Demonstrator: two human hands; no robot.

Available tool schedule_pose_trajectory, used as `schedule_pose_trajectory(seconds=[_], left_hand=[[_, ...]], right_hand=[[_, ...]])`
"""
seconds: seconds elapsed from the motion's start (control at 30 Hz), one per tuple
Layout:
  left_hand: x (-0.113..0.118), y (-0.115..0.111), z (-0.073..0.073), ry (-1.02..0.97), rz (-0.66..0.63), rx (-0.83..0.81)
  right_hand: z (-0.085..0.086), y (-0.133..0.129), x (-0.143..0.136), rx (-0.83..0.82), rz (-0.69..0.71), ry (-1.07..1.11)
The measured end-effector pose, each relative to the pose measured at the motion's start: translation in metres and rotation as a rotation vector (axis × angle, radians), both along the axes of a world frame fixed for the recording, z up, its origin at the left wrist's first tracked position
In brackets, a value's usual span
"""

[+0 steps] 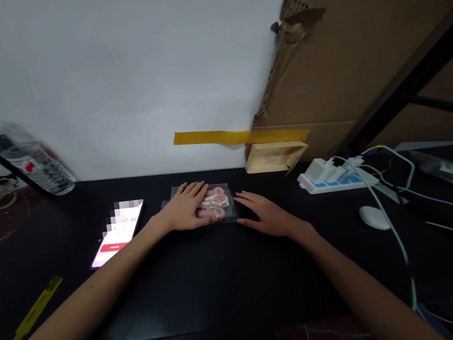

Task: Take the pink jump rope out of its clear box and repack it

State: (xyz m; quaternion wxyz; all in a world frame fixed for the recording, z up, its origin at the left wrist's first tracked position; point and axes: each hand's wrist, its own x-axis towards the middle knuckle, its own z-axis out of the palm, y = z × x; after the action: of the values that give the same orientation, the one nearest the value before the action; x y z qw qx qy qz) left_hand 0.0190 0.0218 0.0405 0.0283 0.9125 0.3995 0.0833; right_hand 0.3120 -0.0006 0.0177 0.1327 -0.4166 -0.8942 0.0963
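A clear, flat plastic box (230, 213) lies on the black table, with several small pink and white pieces (217, 199) showing inside it. My left hand (187, 207) rests flat over the box's left part, fingers stretched out, and hides some of the contents. At the box's right edge is my right hand (266, 213), its fingers apart and the fingertips close to the side; whether they touch it I cannot tell. Neither hand grips anything. What the pink and white pieces are is too small to make out.
A lit phone (121, 231) lies left of the box. A water bottle (31, 159) stands at the back left. Behind are a shallow open cardboard box (276, 156) and yellow tape (214, 137). On the right are a power strip (333, 177), cables and a white mouse (374, 217).
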Motion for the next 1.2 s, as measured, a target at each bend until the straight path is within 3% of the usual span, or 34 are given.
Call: schedule_pose_trajectory(seconds=[0.17, 0.37, 0.77, 1.2], left_hand=[[0.000, -0.001, 0.000, 0.013, -0.002, 0.004], [0.000, -0.001, -0.001, 0.012, -0.017, 0.016], [0.003, -0.006, 0.000, 0.032, -0.034, 0.033], [0.014, -0.016, 0.001, 0.013, -0.063, 0.013]], right_hand=[[0.006, 0.005, 0.012, 0.040, 0.020, 0.106], [0.008, 0.004, 0.004, 0.140, -0.018, 0.282], [-0.013, 0.003, -0.011, 0.108, -0.029, 0.194], [-0.026, 0.009, -0.014, 0.119, -0.077, 0.391]])
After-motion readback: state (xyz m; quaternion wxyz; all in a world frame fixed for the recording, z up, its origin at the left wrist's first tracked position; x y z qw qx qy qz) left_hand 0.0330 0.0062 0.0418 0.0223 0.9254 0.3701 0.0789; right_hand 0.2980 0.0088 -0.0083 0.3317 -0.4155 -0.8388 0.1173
